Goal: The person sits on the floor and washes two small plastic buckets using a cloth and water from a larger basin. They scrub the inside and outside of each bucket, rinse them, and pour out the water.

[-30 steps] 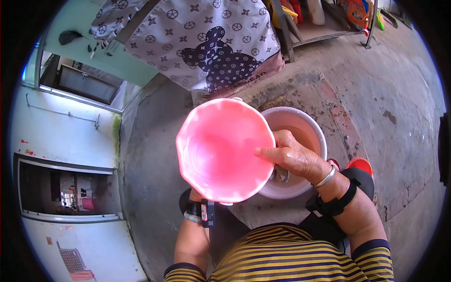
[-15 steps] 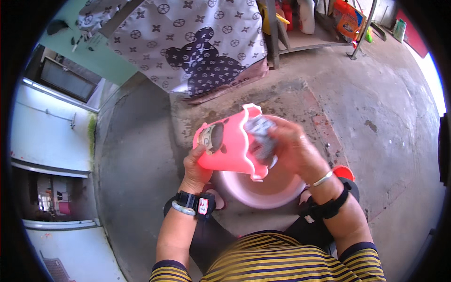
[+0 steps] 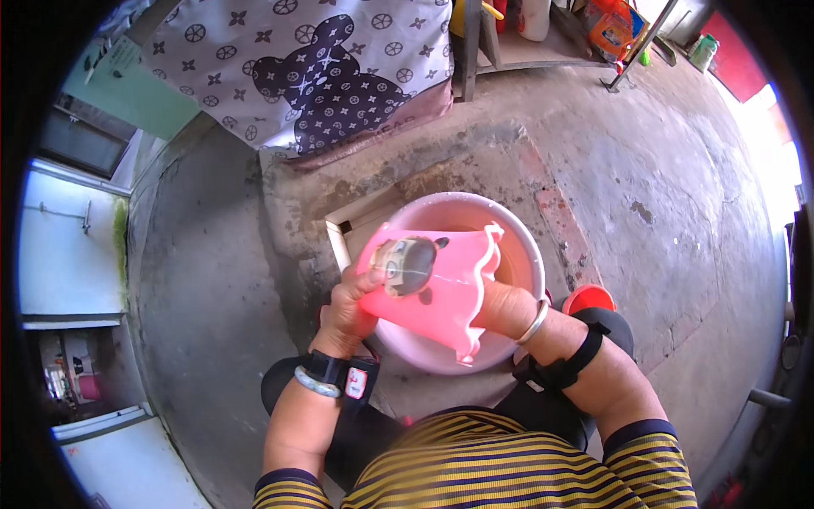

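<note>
A pink plastic bin [image 3: 449,276] with a wavy rim and a cartoon picture on its side lies tilted sideways over a pale pink basin [image 3: 532,246]. My left hand [image 3: 349,307] grips the bin by its base end, thumb on the side near the picture. My right hand [image 3: 505,310] reaches into the bin's mouth, which faces right; its fingers are hidden inside. No cloth shows outside the bin. Part of the basin's brownish inside shows beyond the bin's rim.
An orange-red container [image 3: 590,299] stands right of the basin by my knee. Behind the basin are a light-edged drain recess [image 3: 337,242] and a raised concrete edge. A patterned cloth [image 3: 348,85] hangs ahead, beside a shelf [image 3: 543,56] with bottles and bags.
The right hand, which held a crumpled grey cloth at the bin's mouth, has gone inside the bin. The bin has turned, its mouth now tipping slightly downward in view.
</note>
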Demonstrator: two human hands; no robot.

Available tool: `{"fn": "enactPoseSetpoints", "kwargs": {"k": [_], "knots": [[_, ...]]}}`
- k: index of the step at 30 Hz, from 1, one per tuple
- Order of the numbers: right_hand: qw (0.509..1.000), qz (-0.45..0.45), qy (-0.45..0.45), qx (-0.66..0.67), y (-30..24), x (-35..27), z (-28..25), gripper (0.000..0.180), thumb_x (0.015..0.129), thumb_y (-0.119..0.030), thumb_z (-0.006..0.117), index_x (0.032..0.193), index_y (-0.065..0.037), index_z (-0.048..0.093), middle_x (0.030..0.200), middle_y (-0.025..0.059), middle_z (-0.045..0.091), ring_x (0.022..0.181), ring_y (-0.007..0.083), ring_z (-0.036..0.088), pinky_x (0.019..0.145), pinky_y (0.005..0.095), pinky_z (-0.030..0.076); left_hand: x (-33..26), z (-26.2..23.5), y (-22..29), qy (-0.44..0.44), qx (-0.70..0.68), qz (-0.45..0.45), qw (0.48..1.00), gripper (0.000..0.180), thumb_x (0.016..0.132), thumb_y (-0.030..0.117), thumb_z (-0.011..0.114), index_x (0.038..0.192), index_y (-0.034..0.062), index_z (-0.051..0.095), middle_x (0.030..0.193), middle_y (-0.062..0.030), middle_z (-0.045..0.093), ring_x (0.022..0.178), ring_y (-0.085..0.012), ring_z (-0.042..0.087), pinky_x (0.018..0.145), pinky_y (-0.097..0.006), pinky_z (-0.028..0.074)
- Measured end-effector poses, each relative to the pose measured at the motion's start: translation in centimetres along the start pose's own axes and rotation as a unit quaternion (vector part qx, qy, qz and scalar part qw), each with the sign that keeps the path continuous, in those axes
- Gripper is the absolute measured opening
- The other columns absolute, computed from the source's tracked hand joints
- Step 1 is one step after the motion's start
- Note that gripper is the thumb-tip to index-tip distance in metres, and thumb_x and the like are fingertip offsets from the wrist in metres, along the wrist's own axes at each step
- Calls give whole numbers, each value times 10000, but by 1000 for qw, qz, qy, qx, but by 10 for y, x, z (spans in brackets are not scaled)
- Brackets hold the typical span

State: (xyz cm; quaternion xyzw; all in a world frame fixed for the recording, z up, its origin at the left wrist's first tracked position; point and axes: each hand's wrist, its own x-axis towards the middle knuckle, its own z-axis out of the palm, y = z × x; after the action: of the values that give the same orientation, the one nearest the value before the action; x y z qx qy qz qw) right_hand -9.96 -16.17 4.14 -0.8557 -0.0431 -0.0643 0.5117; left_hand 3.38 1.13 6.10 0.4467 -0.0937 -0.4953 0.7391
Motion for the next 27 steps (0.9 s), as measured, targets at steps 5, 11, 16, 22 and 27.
{"fn": "enactPoseSetpoints", "kwargs": {"k": [5,11,16,22,27], "knots": [[956,115,-1,268,-5,-6,-10,661,698,-414,789,1271,-119,641,1164,71,660,1103,211,602,972,424,471,-1,22,6,-7,-123,7,992,619,938,228,647,1475,-8,449,1340,-132,625,1189,-248,617,1079,-373,438],[956,99,30,274,-8,-13,-8,574,785,-397,729,1258,-87,629,1135,84,664,1071,211,620,946,406,498,3,15,-14,21,-132,-75,988,635,950,195,645,1506,0,409,1395,-131,584,1268,-245,565,1108,-387,417],[959,86,42,267,-12,-24,-15,508,859,-383,678,1247,-60,619,1111,95,668,1044,211,635,925,390,520,-5,32,-13,-11,-32,-59,998,791,893,192,673,1560,-33,312,1473,-169,529,1349,-269,516,1148,-406,389],[972,43,36,230,-19,-22,-26,443,946,-366,618,1234,-28,607,1082,108,673,1012,212,653,899,372,546,-2,34,4,-42,-31,-14,999,886,814,233,705,1561,-35,311,1451,-187,537,1333,-310,537,1134,-437,425],[889,1,137,437,-37,-9,-68,406,1019,-352,568,1223,-2,596,1058,119,677,985,212,668,878,357,568,11,26,13,7,-37,81,996,776,895,236,670,1551,-11,337,1470,-165,522,1345,-299,526,1143,-441,419]]}}
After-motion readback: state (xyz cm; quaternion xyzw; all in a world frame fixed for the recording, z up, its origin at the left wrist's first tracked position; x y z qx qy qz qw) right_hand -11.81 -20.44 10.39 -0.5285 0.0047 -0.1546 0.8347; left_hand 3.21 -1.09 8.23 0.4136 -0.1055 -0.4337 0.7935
